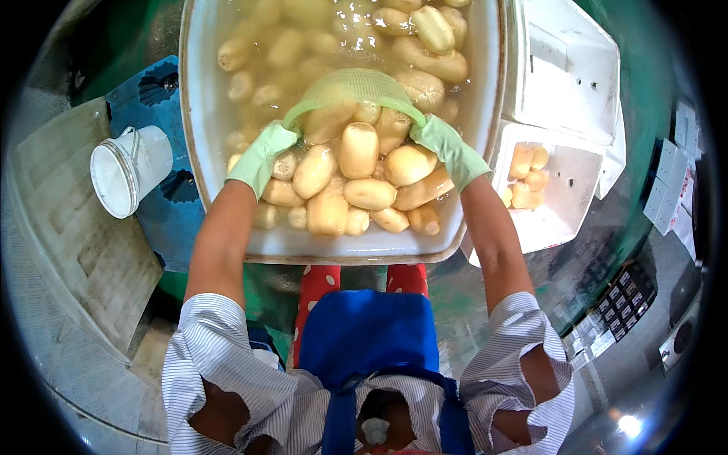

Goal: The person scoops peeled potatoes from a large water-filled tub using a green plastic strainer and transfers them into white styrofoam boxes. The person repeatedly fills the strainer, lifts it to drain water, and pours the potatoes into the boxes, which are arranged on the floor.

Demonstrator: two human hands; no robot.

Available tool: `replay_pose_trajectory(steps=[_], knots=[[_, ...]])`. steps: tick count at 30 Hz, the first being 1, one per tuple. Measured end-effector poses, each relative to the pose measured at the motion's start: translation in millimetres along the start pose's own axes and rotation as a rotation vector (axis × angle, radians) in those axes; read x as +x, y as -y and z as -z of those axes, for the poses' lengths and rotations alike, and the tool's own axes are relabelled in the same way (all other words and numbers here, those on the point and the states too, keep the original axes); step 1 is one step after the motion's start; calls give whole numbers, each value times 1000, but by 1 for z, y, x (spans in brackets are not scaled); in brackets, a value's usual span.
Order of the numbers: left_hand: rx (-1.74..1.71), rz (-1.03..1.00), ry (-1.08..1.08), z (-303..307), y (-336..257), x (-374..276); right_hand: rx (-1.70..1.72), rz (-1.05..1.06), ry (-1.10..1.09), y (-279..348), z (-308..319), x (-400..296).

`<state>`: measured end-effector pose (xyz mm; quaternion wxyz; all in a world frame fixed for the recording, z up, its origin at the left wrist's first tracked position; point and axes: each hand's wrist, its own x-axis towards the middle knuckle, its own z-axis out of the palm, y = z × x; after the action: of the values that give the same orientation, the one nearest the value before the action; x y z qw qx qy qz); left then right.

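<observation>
A green plastic mesh basket is tilted in the cloudy water of a large white tub, its open side facing me. My left hand, in a pale green glove, grips the left end of the basket's rim. On the opposite end, my right hand holds the rim in a matching glove. Peeled lotus root pieces lie at the basket's mouth and are heaped against the tub's near wall. Farther off, more lotus root sits in the water, some of it blurred below the surface. The fingertips are partly hidden.
Left of the tub, a white bucket lies tipped on a blue plastic pallet. To the right stand a white foam box and a second foam box containing several lotus root chunks. A grey board is at far left.
</observation>
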<state>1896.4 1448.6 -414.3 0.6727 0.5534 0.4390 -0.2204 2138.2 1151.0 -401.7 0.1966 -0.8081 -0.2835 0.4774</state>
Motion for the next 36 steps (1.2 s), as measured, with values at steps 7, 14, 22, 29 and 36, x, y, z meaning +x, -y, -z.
replay_pose_trajectory(steps=[7, 14, 22, 29, 36], knots=[[273, -247, -140, 2, 5, 9, -897, 313, 8, 6, -8, -5], [-422, -326, 162, -10, -21, -25, 556, -8, -649, 76, 0, -110], [-180, -221, 171, -6, -19, -13, 1259, -487, -572, 65, -62, -144], [-271, -60, 286, -2, -25, -18, 1627, -285, -521, 61, -75, -108], [-291, -79, 265, -6, -45, -26, 1119, -428, -732, 111, -65, -94]])
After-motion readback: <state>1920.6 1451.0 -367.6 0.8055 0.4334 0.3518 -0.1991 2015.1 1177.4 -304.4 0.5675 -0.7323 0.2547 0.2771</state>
